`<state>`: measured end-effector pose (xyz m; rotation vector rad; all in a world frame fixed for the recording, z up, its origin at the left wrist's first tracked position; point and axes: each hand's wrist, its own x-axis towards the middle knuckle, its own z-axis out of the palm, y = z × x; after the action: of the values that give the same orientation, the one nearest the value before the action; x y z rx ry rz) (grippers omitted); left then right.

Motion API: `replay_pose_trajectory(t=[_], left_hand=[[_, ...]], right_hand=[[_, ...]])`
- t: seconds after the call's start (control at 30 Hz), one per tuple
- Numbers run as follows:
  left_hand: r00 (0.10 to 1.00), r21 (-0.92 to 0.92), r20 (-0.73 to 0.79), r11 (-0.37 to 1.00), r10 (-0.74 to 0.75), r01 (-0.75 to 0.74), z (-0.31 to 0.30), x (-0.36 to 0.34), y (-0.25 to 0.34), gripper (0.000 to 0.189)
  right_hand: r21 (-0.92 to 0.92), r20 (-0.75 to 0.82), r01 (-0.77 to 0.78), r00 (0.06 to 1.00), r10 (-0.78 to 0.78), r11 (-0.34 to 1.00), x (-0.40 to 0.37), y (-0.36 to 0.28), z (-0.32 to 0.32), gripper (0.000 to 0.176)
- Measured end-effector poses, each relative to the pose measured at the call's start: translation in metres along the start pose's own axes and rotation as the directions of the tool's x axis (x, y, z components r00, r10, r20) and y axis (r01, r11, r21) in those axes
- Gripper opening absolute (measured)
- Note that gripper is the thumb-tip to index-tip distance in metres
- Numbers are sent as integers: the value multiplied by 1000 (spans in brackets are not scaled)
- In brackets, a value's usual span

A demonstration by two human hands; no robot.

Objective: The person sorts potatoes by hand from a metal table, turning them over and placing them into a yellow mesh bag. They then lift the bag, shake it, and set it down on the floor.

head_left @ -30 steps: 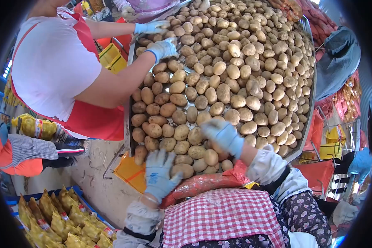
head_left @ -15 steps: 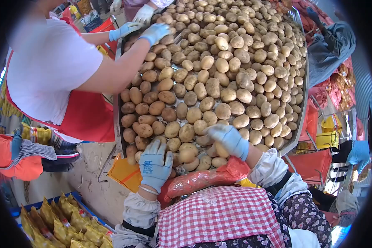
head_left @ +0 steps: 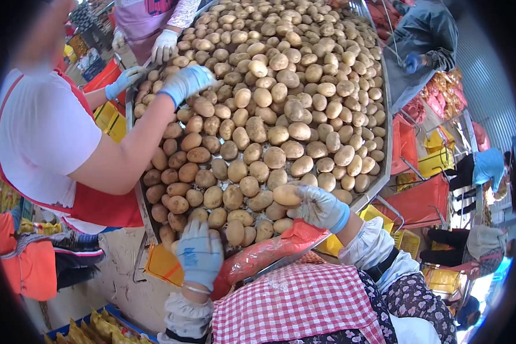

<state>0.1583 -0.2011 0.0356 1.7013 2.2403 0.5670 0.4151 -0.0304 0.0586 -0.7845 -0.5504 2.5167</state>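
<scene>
Potatoes (head_left: 278, 135) cover a metal-rimmed sorting table (head_left: 388, 149) in front of me. My right hand (head_left: 322, 207), in a light blue and white glove, pinches one potato (head_left: 286, 195) over the near right part of the pile. My left hand (head_left: 199, 253), gloved in blue, lies with its fingers stretched out over potatoes at the near left edge; its underside is hidden. Between my hands, a red plastic-wrapped roll (head_left: 258, 258) runs along the table's near edge.
At the left, a co-worker in a red apron (head_left: 112, 192) reaches over the potatoes with blue gloves (head_left: 188, 83). Other gloved workers stand at the far end and far right. An orange-yellow bag (head_left: 165, 265) hangs at the near left corner; yellow bags (head_left: 100, 328) fill a blue crate below.
My view has shifted, so the table appears further left. My right hand has come up with a potato in its fingers. The left-hand co-worker's nearer hand has moved over the pile.
</scene>
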Motion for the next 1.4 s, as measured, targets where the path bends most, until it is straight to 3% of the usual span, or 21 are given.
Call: replay_pose_trajectory(t=[0.03, 0.17, 0.27, 0.33, 0.4, 0.53, 0.63, 0.67, 0.7, 0.77, 0.8, 0.87, 0.9, 0.93, 1.0, 1.07, 1.13, 1.2, 1.27, 1.33, 1.4], left_hand=[[994, -78, 42, 992, 98, -95, -20, 15, 30, 55], [937, 73, 37, 934, 347, -349, 49, 33, 27, 61], [946, 118, 70, 939, 316, -322, 60, 37, 9, 68], [948, 182, 98, 930, 304, -318, 54, 24, -1, 67], [954, 144, 134, 947, 268, -286, 38, 11, -5, 65], [933, 194, 345, 965, 99, -174, 11, 19, 15, 64], [888, 15, 459, 1000, -8, 2, 20, 56, 64, 66], [914, 24, 307, 957, 267, -287, 34, 66, 81, 67], [833, 78, 156, 834, 530, -546, 47, 72, 88, 69], [871, 119, 163, 867, 463, -484, 64, 76, 79, 71], [903, 166, 162, 891, 398, -423, 69, 78, 71, 73], [903, 203, 169, 883, 394, -423, 65, 64, 57, 74], [946, 233, 170, 921, 276, -311, 58, 57, 54, 73], [975, 264, 160, 944, 157, -196, 53, 51, 49, 73], [963, 340, 153, 903, 222, -263, 50, 46, 41, 68], [983, 172, 81, 969, 164, -176, 47, 46, 58, 65], [947, 196, 195, 936, 255, -292, 38, 62, 96, 65], [833, 252, 276, 800, 480, -545, 73, 73, 88, 68], [872, 232, 245, 848, 424, -477, 79, 89, 94, 61], [860, 239, 339, 849, 382, -471, 77, 97, 96, 50], [854, 197, 304, 849, 422, -489, 78, 98, 94, 46]], right_hand=[[171, -27, -54, 998, 60, 984, 0, 5, -9, 46], [59, 19, -31, 999, 30, 998, -11, 13, -15, 53], [77, -82, 67, 995, -60, 995, -25, 11, -7, 50], [196, -126, 12, 992, 13, 980, -36, -1, -14, 45], [91, -155, 240, 962, -224, 967, -49, -10, -24, 40], [-137, -333, 307, 881, -336, 942, -61, -25, -58, 27], [-249, -257, 324, 887, -385, 913, -55, -27, -89, 23], [-245, -257, 324, 887, -383, 914, -54, -28, -90, 23], [-405, -249, 305, 870, -425, 862, -53, -28, -89, 23], [-568, -204, 280, 863, -462, 773, -54, -32, -88, 26], [-564, -203, 277, 867, -456, 778, -58, -37, -84, 26], [-191, -336, 244, 894, -297, 951, -68, -44, -73, 30], [-104, -251, 249, 930, -268, 963, -72, -47, -78, 35], [-94, -244, 248, 933, -264, 964, -74, -48, -77, 35], [-126, -236, 203, 944, -229, 971, -83, -50, -77, 37], [-156, -205, 147, 962, -178, 977, -90, -47, -96, 39], [-122, -106, 100, 988, -113, 987, -86, -46, -107, 41], [-116, -192, 83, 976, -104, 990, -80, -45, -96, 37], [40, -182, 160, 972, -150, 986, -70, -42, -88, 28], [-31, -217, 155, 963, -158, 987, -70, -43, -86, 24], [-168, -196, 100, 972, -133, 981, -63, -42, -99, 24]])
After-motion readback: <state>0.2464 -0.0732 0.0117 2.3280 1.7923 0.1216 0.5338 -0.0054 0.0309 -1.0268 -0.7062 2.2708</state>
